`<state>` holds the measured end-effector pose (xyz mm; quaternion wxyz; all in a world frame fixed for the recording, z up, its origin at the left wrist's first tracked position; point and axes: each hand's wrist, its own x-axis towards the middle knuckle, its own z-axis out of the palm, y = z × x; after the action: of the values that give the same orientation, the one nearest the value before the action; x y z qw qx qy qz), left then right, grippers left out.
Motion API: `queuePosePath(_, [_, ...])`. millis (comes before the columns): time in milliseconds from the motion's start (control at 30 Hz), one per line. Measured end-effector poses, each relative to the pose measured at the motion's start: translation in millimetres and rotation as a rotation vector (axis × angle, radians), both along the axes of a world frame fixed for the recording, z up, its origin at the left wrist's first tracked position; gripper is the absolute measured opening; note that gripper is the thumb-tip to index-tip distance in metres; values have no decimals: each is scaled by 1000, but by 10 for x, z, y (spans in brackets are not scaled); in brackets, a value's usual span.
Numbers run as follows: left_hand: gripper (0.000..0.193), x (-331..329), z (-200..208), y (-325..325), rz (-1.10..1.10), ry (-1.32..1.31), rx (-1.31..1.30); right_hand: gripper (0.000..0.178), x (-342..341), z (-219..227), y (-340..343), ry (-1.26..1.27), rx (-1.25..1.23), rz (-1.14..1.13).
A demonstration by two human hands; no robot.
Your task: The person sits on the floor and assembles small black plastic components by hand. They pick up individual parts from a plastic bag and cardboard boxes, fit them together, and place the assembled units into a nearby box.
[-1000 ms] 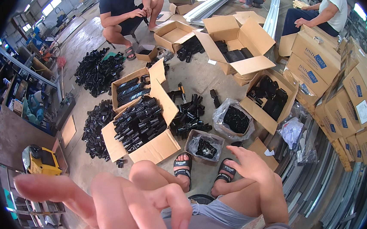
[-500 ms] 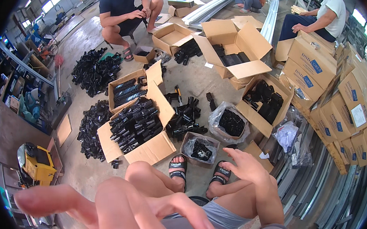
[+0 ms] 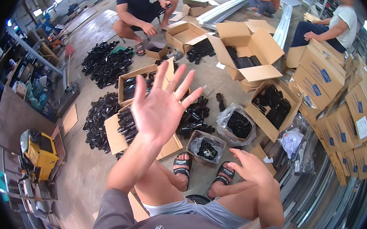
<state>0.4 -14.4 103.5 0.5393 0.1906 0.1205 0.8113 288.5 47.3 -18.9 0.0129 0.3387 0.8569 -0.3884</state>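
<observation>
Where the left hand [image 3: 159, 110] splays empty, a carton [image 3: 115, 137] sits partly hidden, right hand [image 3: 250, 166] loosely uncurled, palm unseen

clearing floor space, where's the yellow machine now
The yellow machine is at the head view's lower left, below a flat brown panel, left of the raised left hand.

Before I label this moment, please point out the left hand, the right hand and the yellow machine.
Left hand [image 3: 159, 112], head view: middle of the palm.
Right hand [image 3: 253, 168], head view: back of the hand.
Yellow machine [image 3: 43, 163], head view: its yellow body.
</observation>
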Motion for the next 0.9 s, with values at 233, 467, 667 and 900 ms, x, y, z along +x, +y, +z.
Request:
queuePosePath(233, [77,-187,-512,31,-23,-76,-11,50,20,-86,4,35,23,-39])
queuePosePath(467, [44,-278,-833,154,67,254,-600,46,28,-201,16,35,70,-4])
queuePosePath(667, [53,-344,-1052,-9,-58,811,-736,46,-47,-248,121,-122,46,50])
queuePosePath(900, [17,-279,-927,-48,111,1675,-527,39,-16,-484,589,-185,85,120])
